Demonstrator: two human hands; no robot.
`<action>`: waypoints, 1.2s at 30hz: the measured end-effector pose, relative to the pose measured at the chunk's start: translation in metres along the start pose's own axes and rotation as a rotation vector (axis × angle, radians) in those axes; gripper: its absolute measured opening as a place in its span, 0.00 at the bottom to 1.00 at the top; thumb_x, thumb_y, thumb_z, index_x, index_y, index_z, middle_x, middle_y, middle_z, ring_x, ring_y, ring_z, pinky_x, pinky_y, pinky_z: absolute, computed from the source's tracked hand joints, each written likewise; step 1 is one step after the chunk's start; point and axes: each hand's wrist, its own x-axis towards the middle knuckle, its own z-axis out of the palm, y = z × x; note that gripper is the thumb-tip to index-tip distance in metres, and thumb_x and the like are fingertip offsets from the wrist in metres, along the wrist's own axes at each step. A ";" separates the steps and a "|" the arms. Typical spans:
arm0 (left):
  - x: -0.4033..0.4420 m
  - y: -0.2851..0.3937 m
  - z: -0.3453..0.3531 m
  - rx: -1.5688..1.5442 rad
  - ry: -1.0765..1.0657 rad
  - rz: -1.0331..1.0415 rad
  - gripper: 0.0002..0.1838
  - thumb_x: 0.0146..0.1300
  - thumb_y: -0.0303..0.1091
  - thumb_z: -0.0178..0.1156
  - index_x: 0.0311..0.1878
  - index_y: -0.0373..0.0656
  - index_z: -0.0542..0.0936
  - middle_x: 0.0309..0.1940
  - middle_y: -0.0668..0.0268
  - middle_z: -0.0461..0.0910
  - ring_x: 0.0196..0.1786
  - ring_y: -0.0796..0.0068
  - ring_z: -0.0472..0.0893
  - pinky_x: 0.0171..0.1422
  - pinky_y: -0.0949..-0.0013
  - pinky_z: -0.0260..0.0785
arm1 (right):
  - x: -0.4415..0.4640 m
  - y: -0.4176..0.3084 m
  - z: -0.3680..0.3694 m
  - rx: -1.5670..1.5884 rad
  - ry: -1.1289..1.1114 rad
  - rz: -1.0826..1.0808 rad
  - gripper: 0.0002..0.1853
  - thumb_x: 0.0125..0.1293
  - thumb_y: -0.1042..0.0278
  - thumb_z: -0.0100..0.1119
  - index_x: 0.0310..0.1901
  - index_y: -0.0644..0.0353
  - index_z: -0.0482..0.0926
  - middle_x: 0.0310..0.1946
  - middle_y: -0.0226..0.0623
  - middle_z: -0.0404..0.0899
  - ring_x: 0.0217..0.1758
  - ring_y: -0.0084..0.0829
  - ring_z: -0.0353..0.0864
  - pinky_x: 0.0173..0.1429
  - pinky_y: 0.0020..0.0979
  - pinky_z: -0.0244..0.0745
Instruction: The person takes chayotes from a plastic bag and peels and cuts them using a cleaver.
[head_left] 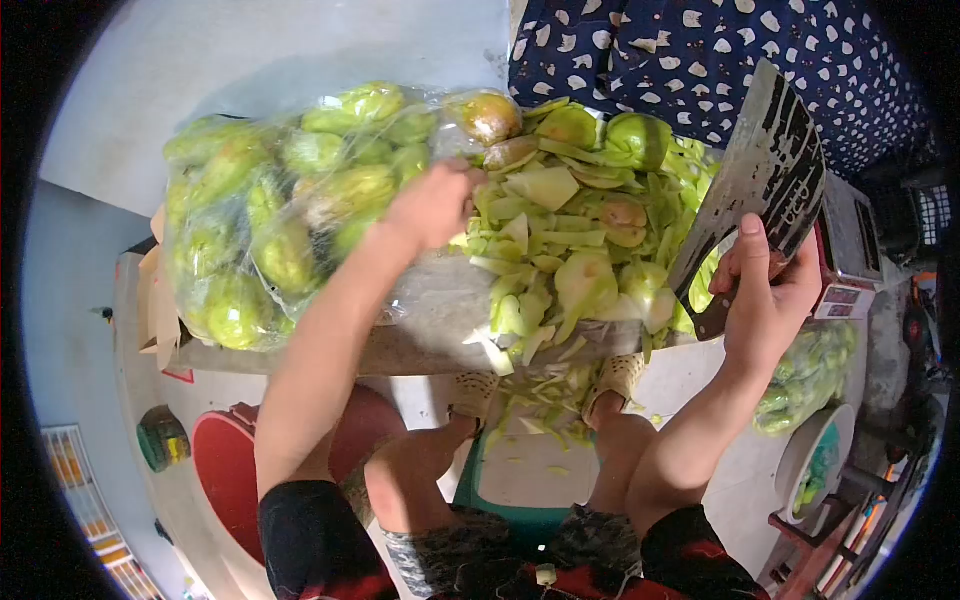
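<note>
My right hand grips a wide cleaver by its handle, with the blade raised above the right end of a heap of green peelings. At the heap's left edge is my left hand, its fingers curled inward; what they hold, if anything, is hidden. Left of that hand, clear plastic bags hold several green mangoes. A yellow-brown mango lies in plastic just above the hand. Whole green fruits sit at the top of the heap.
A red tub stands on the floor at lower left. Peelings lie on the floor between my feet. At right are a bag of green fruit and a round basin. A dark patterned cloth hangs behind the bench.
</note>
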 end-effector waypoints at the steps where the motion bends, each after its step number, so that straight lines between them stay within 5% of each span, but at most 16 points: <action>1: 0.008 -0.005 -0.003 0.212 -0.121 -0.124 0.20 0.56 0.26 0.58 0.54 0.38 0.79 0.53 0.53 0.78 0.54 0.52 0.79 0.61 0.56 0.72 | 0.000 0.000 0.001 0.017 -0.002 0.008 0.05 0.67 0.72 0.61 0.40 0.62 0.75 0.21 0.24 0.71 0.16 0.14 0.66 0.18 0.19 0.60; 3: 0.018 -0.036 -0.013 0.436 -0.147 -0.344 0.23 0.54 0.31 0.60 0.56 0.42 0.79 0.57 0.56 0.76 0.63 0.54 0.73 0.69 0.57 0.66 | 0.001 0.000 0.000 -0.017 -0.005 0.023 0.05 0.68 0.72 0.60 0.41 0.62 0.74 0.19 0.26 0.71 0.15 0.15 0.66 0.19 0.20 0.62; 6: 0.017 -0.065 -0.035 0.608 0.051 -0.175 0.26 0.52 0.39 0.63 0.57 0.45 0.79 0.57 0.58 0.77 0.69 0.55 0.65 0.72 0.56 0.60 | 0.003 0.001 -0.003 -0.051 -0.012 0.038 0.05 0.69 0.73 0.59 0.42 0.62 0.74 0.17 0.27 0.70 0.14 0.17 0.65 0.20 0.22 0.63; 8: 0.022 -0.053 -0.050 0.610 -0.224 -0.448 0.21 0.47 0.44 0.66 0.44 0.45 0.85 0.50 0.61 0.81 0.68 0.61 0.62 0.69 0.56 0.56 | 0.003 0.001 -0.005 -0.052 -0.019 0.037 0.05 0.69 0.73 0.59 0.42 0.62 0.74 0.17 0.28 0.70 0.14 0.17 0.65 0.20 0.22 0.63; 12: 0.034 -0.036 -0.050 0.659 -0.357 -0.494 0.26 0.45 0.47 0.67 0.50 0.46 0.84 0.54 0.62 0.78 0.65 0.59 0.64 0.65 0.51 0.56 | 0.001 0.000 -0.005 -0.043 -0.014 0.056 0.05 0.67 0.72 0.62 0.39 0.61 0.75 0.19 0.22 0.71 0.16 0.12 0.65 0.19 0.18 0.58; 18: 0.047 -0.031 0.006 0.872 -0.168 -0.468 0.30 0.46 0.45 0.71 0.55 0.49 0.82 0.56 0.64 0.76 0.65 0.62 0.64 0.62 0.43 0.59 | -0.001 -0.005 -0.001 -0.045 -0.064 0.052 0.05 0.67 0.73 0.61 0.36 0.60 0.74 0.19 0.21 0.71 0.17 0.11 0.65 0.20 0.18 0.58; 22: 0.054 -0.025 -0.010 0.757 -0.259 -0.481 0.28 0.47 0.43 0.70 0.54 0.47 0.82 0.53 0.64 0.79 0.60 0.62 0.73 0.61 0.48 0.65 | -0.002 -0.006 -0.002 -0.044 -0.092 0.057 0.06 0.67 0.72 0.62 0.35 0.59 0.74 0.19 0.21 0.70 0.18 0.11 0.64 0.21 0.18 0.57; 24: 0.062 -0.029 -0.022 0.204 -0.326 -0.636 0.26 0.47 0.37 0.68 0.53 0.43 0.81 0.52 0.62 0.82 0.51 0.62 0.80 0.59 0.58 0.70 | 0.000 -0.004 -0.006 -0.044 -0.083 0.076 0.06 0.67 0.72 0.62 0.35 0.59 0.74 0.19 0.21 0.69 0.20 0.11 0.64 0.23 0.18 0.57; 25: 0.062 -0.033 -0.023 0.209 -0.325 -0.629 0.26 0.47 0.37 0.68 0.53 0.43 0.81 0.52 0.62 0.82 0.51 0.62 0.80 0.59 0.58 0.70 | 0.001 -0.001 -0.009 -0.083 -0.076 0.036 0.07 0.66 0.72 0.63 0.34 0.59 0.73 0.20 0.21 0.68 0.22 0.11 0.63 0.24 0.19 0.56; 27: 0.056 -0.033 -0.029 -0.873 -0.090 -0.316 0.29 0.46 0.36 0.66 0.54 0.36 0.80 0.53 0.57 0.81 0.49 0.62 0.83 0.61 0.65 0.71 | 0.003 0.001 -0.011 -0.113 -0.062 -0.007 0.08 0.66 0.72 0.63 0.33 0.60 0.72 0.21 0.21 0.67 0.24 0.12 0.62 0.26 0.19 0.56; 28: 0.052 -0.028 -0.036 -1.129 -0.103 -0.265 0.32 0.49 0.36 0.65 0.58 0.32 0.76 0.55 0.53 0.80 0.53 0.64 0.81 0.63 0.62 0.70 | 0.002 0.000 -0.011 -0.134 -0.056 0.001 0.09 0.65 0.72 0.63 0.32 0.61 0.71 0.21 0.21 0.66 0.25 0.13 0.60 0.27 0.20 0.56; 29: 0.047 -0.021 -0.040 -1.121 -0.098 -0.261 0.32 0.49 0.36 0.65 0.58 0.32 0.76 0.55 0.53 0.80 0.53 0.64 0.81 0.63 0.62 0.70 | 0.001 -0.001 -0.011 -0.156 -0.052 0.011 0.10 0.65 0.73 0.63 0.31 0.62 0.70 0.22 0.21 0.65 0.26 0.14 0.59 0.28 0.21 0.56; 31: 0.040 0.007 -0.053 -1.694 -0.064 -0.071 0.39 0.51 0.38 0.61 0.67 0.31 0.67 0.59 0.47 0.75 0.63 0.57 0.76 0.66 0.59 0.68 | 0.000 -0.002 -0.011 -0.167 -0.059 0.017 0.10 0.64 0.73 0.64 0.31 0.62 0.70 0.21 0.22 0.64 0.26 0.15 0.58 0.28 0.22 0.56; 34: 0.045 0.033 -0.065 -2.014 -0.119 0.069 0.37 0.57 0.41 0.58 0.67 0.31 0.65 0.60 0.44 0.74 0.64 0.52 0.74 0.65 0.57 0.68 | -0.004 -0.003 -0.008 -0.194 -0.079 0.012 0.11 0.63 0.72 0.64 0.31 0.62 0.69 0.19 0.24 0.63 0.25 0.16 0.57 0.27 0.23 0.56; 36: 0.052 0.050 -0.077 -1.969 -0.107 0.108 0.37 0.59 0.43 0.57 0.68 0.30 0.65 0.61 0.42 0.73 0.64 0.50 0.73 0.66 0.54 0.67 | -0.004 -0.005 -0.006 -0.206 -0.076 -0.005 0.11 0.62 0.72 0.65 0.30 0.62 0.69 0.18 0.25 0.62 0.25 0.17 0.56 0.27 0.24 0.56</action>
